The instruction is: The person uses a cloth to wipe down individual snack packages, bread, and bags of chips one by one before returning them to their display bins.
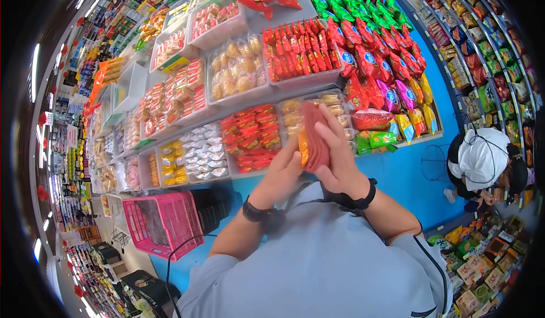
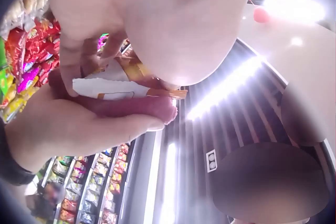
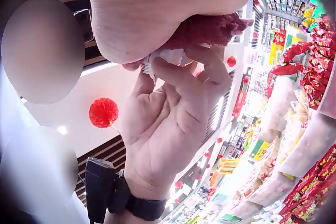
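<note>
In front of the chest, both hands come together over a snack packet and a folded dark red cloth. The left hand (image 1: 278, 173) pinches the packet (image 1: 304, 149), orange and yellow in the head view, with its pale side showing in the left wrist view. Against the packet lies the cloth (image 1: 316, 142), gripped by the right hand (image 1: 343, 162) with fingers along its top and thumb at its lower edge. In the right wrist view, the curled fingers of the left hand (image 3: 173, 98) meet the packet just under the cloth (image 3: 210, 29).
Bins of wrapped snacks fill the display ahead, including red packets (image 1: 252, 136) and white ones (image 1: 205, 150). A pink basket (image 1: 193, 218) stands at the lower left. To the right, a person in white (image 1: 482, 159) is by the shelves, beyond the blue floor (image 1: 400, 182).
</note>
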{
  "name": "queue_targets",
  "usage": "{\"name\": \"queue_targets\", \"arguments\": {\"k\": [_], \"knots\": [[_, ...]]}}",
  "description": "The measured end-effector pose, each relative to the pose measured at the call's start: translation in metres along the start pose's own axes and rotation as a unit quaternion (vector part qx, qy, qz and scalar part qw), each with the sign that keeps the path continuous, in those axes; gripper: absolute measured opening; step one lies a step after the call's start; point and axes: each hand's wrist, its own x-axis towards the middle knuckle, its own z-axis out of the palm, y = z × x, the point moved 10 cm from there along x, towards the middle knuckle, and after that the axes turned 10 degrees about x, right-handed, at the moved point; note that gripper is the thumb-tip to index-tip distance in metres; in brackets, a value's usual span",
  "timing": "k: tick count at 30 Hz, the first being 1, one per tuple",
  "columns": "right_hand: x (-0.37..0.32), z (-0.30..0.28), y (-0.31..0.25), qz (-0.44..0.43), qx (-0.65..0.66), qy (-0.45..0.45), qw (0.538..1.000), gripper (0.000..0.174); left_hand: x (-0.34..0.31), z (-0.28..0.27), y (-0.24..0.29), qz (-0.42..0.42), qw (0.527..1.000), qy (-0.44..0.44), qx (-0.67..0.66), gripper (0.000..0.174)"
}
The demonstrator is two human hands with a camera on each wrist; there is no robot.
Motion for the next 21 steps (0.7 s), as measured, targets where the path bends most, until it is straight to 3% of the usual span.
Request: {"name": "queue_targets", "arguments": {"k": [3, 5, 8, 10, 12, 13, 15, 18, 20, 21], "knots": [[-0.005, 0.010, 0.032, 0.103, 0.208, 0.051, 0.971, 0.081, 0.006, 0.000, 0.036, 0.136, 0.956, 0.024, 0.259, 0.083], [-0.008, 0.019, 0.047, 0.183, 0.370, 0.079, 0.907, 0.078, 0.006, 0.004, 0.048, 0.150, 0.910, 0.055, 0.382, 0.082], [-0.016, 0.035, 0.057, 0.309, 0.573, 0.104, 0.752, 0.073, 0.008, 0.006, 0.053, 0.146, 0.826, 0.081, 0.539, 0.082], [-0.035, 0.046, 0.065, 0.393, 0.668, 0.111, 0.622, 0.070, 0.011, 0.002, 0.053, 0.138, 0.781, 0.105, 0.600, 0.085], [-0.037, 0.047, 0.063, 0.424, 0.653, 0.097, 0.620, 0.068, 0.012, -0.005, 0.056, 0.133, 0.751, 0.143, 0.631, 0.090], [-0.036, 0.047, 0.063, 0.439, 0.644, 0.089, 0.620, 0.067, 0.012, -0.010, 0.055, 0.134, 0.764, 0.156, 0.612, 0.091], [-0.053, 0.041, 0.081, 0.505, 0.530, 0.067, 0.678, 0.064, 0.013, -0.020, 0.054, 0.137, 0.790, 0.181, 0.569, 0.093], [-0.046, 0.034, 0.096, 0.446, 0.395, 0.060, 0.801, 0.059, 0.012, -0.034, 0.055, 0.065, 0.804, 0.223, 0.548, 0.101], [-0.044, 0.030, 0.096, 0.441, 0.361, 0.054, 0.820, 0.057, 0.010, -0.044, 0.054, 0.091, 0.809, 0.242, 0.529, 0.110], [-0.040, 0.026, 0.088, 0.483, 0.365, 0.045, 0.795, 0.056, 0.008, -0.047, 0.057, 0.104, 0.811, 0.250, 0.519, 0.115]]}}
